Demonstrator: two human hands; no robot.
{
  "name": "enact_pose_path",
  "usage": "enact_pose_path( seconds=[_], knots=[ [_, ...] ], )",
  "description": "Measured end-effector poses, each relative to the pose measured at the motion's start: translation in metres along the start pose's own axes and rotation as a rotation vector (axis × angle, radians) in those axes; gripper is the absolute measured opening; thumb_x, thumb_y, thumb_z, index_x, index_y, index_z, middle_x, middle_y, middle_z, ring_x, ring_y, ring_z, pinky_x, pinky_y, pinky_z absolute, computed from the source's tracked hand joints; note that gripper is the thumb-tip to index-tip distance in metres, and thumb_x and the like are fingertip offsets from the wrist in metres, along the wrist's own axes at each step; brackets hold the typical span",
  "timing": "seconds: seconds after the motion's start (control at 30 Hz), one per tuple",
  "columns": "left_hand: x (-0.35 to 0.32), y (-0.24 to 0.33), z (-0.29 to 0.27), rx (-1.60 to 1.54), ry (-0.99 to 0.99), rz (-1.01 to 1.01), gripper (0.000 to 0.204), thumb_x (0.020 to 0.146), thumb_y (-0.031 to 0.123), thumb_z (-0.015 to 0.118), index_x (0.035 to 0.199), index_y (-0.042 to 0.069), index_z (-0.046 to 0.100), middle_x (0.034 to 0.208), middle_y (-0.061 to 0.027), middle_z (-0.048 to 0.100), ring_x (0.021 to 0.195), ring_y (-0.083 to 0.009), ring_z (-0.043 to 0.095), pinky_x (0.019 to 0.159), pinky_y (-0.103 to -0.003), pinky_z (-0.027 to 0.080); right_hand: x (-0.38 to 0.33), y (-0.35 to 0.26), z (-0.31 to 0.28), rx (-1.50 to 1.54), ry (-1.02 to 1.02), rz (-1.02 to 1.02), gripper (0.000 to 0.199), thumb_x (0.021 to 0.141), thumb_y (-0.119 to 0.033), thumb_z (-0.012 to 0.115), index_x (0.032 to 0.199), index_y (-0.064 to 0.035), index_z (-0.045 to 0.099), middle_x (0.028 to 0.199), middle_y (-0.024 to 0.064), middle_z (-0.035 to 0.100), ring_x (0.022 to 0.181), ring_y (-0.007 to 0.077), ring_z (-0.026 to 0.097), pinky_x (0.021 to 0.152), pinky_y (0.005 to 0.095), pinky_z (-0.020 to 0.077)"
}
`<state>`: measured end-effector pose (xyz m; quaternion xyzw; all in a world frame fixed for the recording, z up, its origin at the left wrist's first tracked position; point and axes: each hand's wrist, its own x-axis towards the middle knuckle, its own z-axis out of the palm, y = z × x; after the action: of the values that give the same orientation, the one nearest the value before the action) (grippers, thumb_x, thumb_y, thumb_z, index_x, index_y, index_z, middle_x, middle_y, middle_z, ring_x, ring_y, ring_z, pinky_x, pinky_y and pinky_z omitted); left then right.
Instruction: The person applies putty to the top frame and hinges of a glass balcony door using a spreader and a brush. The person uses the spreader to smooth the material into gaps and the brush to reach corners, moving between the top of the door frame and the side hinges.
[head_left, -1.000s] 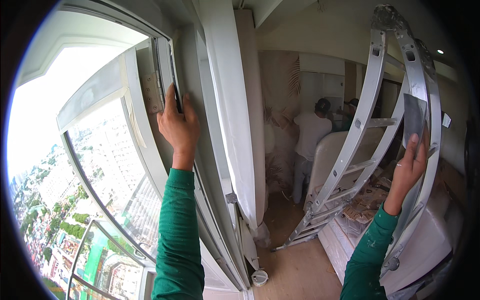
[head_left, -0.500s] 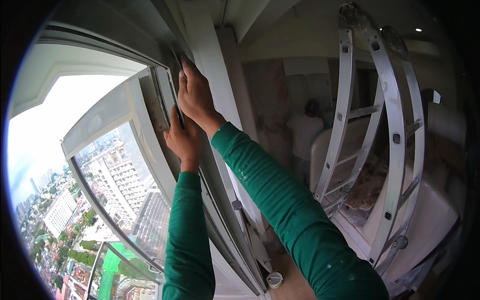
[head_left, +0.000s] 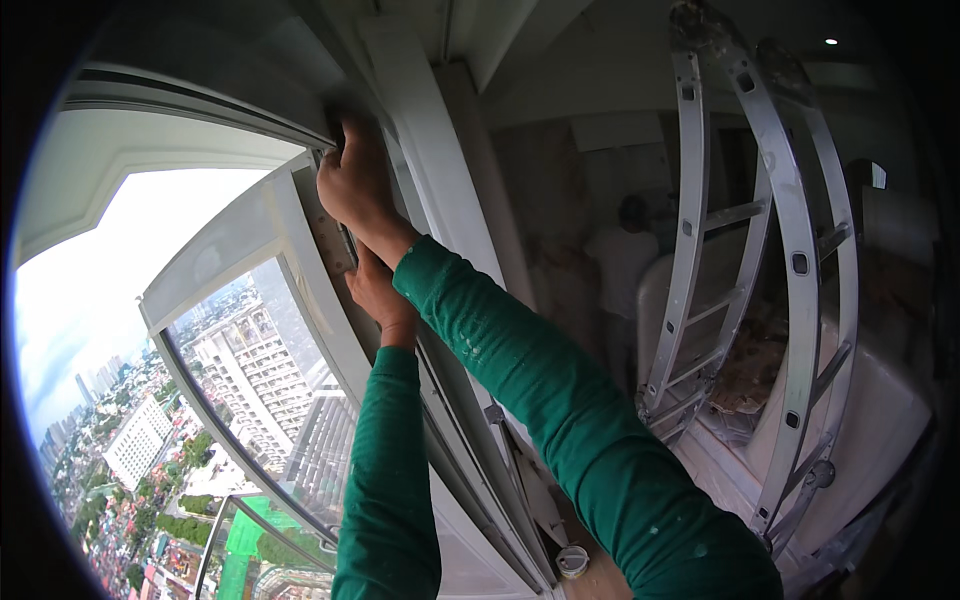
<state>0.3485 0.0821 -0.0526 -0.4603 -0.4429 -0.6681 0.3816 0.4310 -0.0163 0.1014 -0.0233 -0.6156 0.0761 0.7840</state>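
My right hand (head_left: 355, 185) is closed high against the upper corner of the grey window frame (head_left: 300, 130), its fingers bent upward. Something dark shows by the fingertips, but blur and shadow hide what it is. Just below, my left hand (head_left: 382, 295) grips the upright edge of the frame, thumb out on the window side. My right wrist crosses in front and covers most of its fingers. Beside the hands a hinged sash (head_left: 225, 265), edged with masking tape, stands swung outward. A metal hinge strip (head_left: 347, 240) runs along the frame by the left hand.
An aluminium folding ladder (head_left: 790, 215) stands to my right, near plastic-covered furniture (head_left: 865, 420). A person (head_left: 622, 260) in a pale top is in the dim room behind. A small tub (head_left: 572, 560) sits on the floor below. Outside lie a railing and city buildings, far down.
My right hand has shifted slightly left and tilted over toward the frame corner; the thin flat edge above its fingers no longer shows. My left hand is now partly behind the right wrist.
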Motion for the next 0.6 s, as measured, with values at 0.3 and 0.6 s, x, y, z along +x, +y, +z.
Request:
enact_pose_path(
  seconds=[0.3,0.6],
  knots=[
    [-0.005,-0.061,0.041,0.01,-0.053,0.019,0.026,0.087,0.031,0.065,0.094,0.006,0.071,0.082,-0.014,0.07,0.081,-0.0354,0.057,0.075,-0.047,0.047,-0.016,-0.011,0.012,-0.293,0.17,-0.224,0.046,0.084,-0.001,0.054,0.129,0.0081,0.05,0.126,0.0338,0.054,0.107,0.0504,0.059,0.095,0.0566,0.0483],
    [-0.008,-0.024,0.018,-0.065,0.047,0.015,0.029,0.089,0.031,0.062,0.104,0.007,0.069,0.084,-0.0144,0.071,0.081,-0.0353,0.059,0.075,-0.047,0.048,-0.019,0.001,0.023,-0.299,0.176,-0.361,0.042,0.08,0.006,0.053,0.122,0.0128,0.048,0.117,0.0345,0.054,0.106,0.0479,0.056,0.094,0.0541,0.0455]
  ],
)
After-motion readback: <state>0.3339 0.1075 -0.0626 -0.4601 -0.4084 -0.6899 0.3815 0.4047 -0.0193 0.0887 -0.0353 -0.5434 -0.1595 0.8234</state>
